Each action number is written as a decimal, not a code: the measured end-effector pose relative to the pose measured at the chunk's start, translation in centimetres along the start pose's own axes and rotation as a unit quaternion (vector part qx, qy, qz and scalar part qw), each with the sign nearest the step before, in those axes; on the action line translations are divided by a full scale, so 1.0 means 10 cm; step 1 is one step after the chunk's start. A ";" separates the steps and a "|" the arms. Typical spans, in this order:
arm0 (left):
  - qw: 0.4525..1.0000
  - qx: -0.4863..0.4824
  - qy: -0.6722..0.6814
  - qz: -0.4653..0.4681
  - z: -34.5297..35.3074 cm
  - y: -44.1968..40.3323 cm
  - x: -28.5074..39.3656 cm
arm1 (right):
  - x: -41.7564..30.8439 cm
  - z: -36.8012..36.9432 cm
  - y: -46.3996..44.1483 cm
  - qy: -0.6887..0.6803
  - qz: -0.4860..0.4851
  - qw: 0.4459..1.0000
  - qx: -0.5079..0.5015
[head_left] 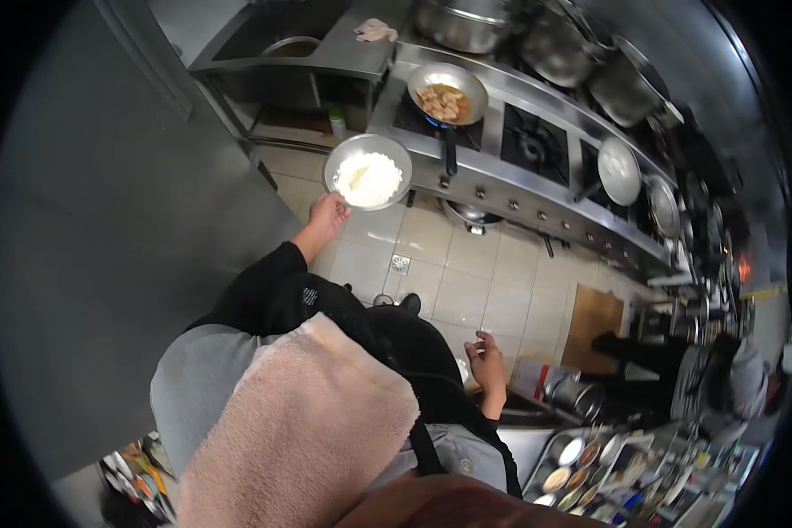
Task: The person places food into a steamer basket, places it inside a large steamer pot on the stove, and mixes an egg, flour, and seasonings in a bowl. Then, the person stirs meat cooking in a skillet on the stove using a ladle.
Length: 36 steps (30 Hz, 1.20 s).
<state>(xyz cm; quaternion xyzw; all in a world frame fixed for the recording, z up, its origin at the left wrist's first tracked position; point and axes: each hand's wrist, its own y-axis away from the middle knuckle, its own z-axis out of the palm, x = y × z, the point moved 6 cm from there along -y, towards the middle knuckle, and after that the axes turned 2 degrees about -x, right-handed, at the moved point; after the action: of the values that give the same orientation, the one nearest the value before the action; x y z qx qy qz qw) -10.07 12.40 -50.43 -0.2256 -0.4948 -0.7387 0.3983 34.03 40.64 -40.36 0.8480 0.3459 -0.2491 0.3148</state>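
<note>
My left hand (328,214) grips the near rim of a metal bowl (404,163), thumb over the edge. In the bowl lies a heap of white, grainy food (371,180) with a yellowish patch; its exact kind is unclear. Beyond the bowl, on the stove (493,145), a frying pan (477,85) holds browned pieces of food (442,103) over a blue flame. The pan's black handle (451,154) points toward me. My right hand (487,361) hangs low at my side, fingers loosely apart, holding nothing.
Large pots (466,28) line the back of the stove. A sink counter (343,44) with a cloth (375,30) stands left of it. At the right are another person (722,378) and a tray of several ingredient dishes (537,480). Tiled floor (427,286) lies below.
</note>
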 end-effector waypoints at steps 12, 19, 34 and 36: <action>0.982 0.068 0.045 0.172 0.45 -2.78 2.11 | -1.13 -1.07 -2.68 0.061 -0.153 0.986 0.029; 0.967 0.173 0.094 0.161 0.93 -4.20 2.72 | -1.58 -1.03 -3.08 -0.006 -0.027 0.999 0.041; 0.948 0.140 0.029 0.285 1.12 -3.79 2.23 | -3.41 -4.09 -5.97 0.036 -0.308 0.907 0.284; 0.954 0.150 -0.047 0.257 1.12 -2.77 1.66 | -3.60 -4.54 -6.79 0.003 -0.368 0.872 0.323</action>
<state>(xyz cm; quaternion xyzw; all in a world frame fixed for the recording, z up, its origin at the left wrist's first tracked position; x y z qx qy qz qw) -42.92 21.85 -49.04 -0.3174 -0.5434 -0.5172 0.5801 -30.07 95.43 -11.03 0.7143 0.5343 -0.4424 -0.0925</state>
